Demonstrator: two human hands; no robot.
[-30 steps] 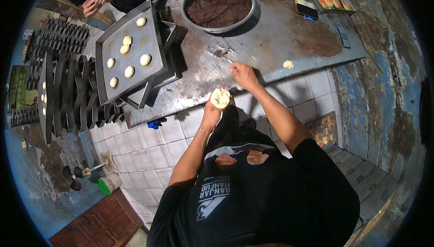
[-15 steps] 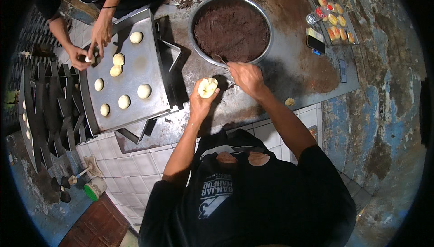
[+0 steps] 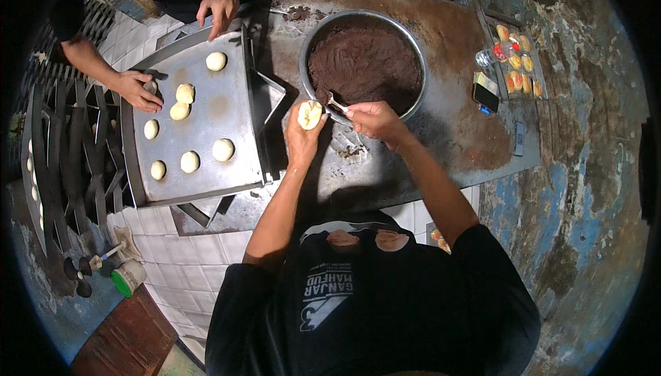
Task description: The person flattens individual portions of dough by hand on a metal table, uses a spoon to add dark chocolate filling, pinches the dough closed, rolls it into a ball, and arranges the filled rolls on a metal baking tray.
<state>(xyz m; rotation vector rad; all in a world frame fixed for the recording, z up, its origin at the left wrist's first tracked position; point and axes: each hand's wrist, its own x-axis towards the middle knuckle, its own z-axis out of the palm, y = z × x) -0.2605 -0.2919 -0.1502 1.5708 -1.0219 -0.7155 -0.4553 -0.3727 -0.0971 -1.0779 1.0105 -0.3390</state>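
Note:
My left hand (image 3: 301,140) holds a piece of pale yellow dough (image 3: 310,115), hollowed and folded in at the top. My right hand (image 3: 376,121) grips a small metal spoon (image 3: 337,105), its tip close to the dough and beside the near rim of a large metal bowl (image 3: 303,66). Dark brown, crumbly filling (image 3: 365,63) fills the bowl. Whether any filling sits on the spoon is hard to make out.
On the left stands a metal baking tray (image 3: 217,128) with several dough balls (image 3: 216,61). A co-worker's hands (image 3: 140,91) are at its far and left edges. To the right lie a phone (image 3: 485,95), a plastic bottle (image 3: 496,54) and a tray of buns (image 3: 514,80).
The spoon has come out from the bowl's near edge toward the dough in my left hand. One co-worker's hand has moved right to the tray's far edge.

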